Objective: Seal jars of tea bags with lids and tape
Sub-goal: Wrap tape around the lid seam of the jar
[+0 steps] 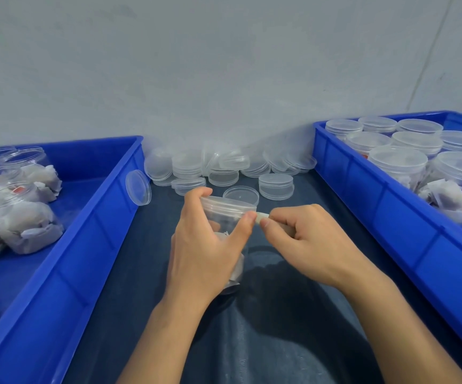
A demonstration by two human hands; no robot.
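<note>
Jar (225, 217): clear, lidded, tea bags inside, over the dark counter (130, 286) between two blue bins.
Left hand (204, 245): wrapped around the jar.
Right hand (307, 236): just right of the jar's lid, pinching a small pale piece (261, 216), probably tape.
Loose lids (224, 167): heaped behind the jar.
Left bin (80, 245): unlidded jars.
Right bin (362, 195): lidded jars.
Writing: none readable.
</note>
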